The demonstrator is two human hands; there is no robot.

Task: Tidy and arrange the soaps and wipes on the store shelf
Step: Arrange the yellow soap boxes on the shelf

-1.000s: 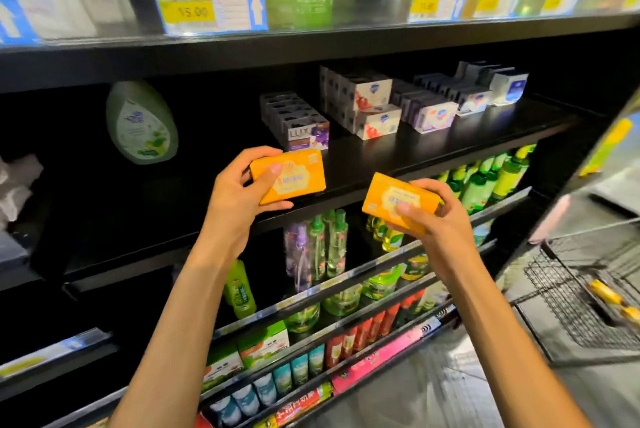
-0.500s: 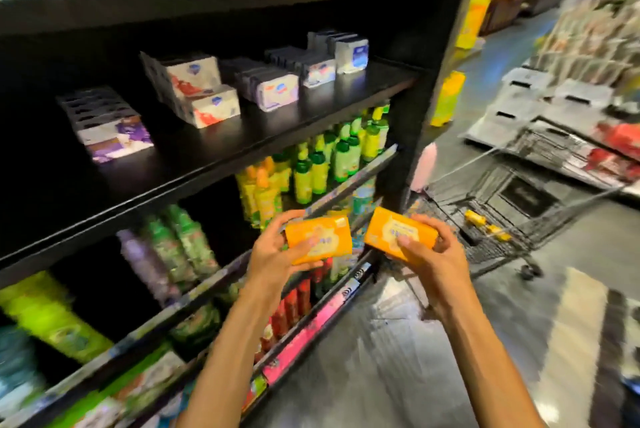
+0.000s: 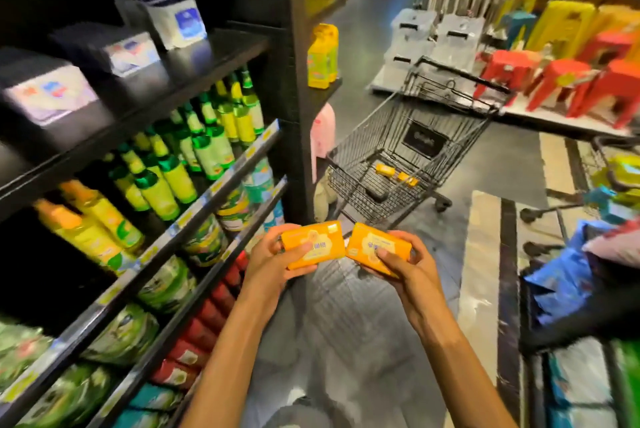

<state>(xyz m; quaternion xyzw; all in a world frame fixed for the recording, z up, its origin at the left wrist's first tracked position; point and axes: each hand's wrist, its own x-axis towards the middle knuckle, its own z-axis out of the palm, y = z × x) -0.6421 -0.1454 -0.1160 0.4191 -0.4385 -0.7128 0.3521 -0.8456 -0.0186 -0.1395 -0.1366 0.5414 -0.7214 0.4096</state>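
While my left hand (image 3: 268, 259) and right hand (image 3: 408, 263) each grip an orange soap (image 3: 313, 244), corners nearly touching, neither is shelved, and I reckon more wait in the cart (image 3: 398, 164) beyond them.

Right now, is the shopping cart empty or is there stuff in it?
Not empty. The shopping cart has a few small orange packs lying on its wire bottom; otherwise its basket looks mostly bare.
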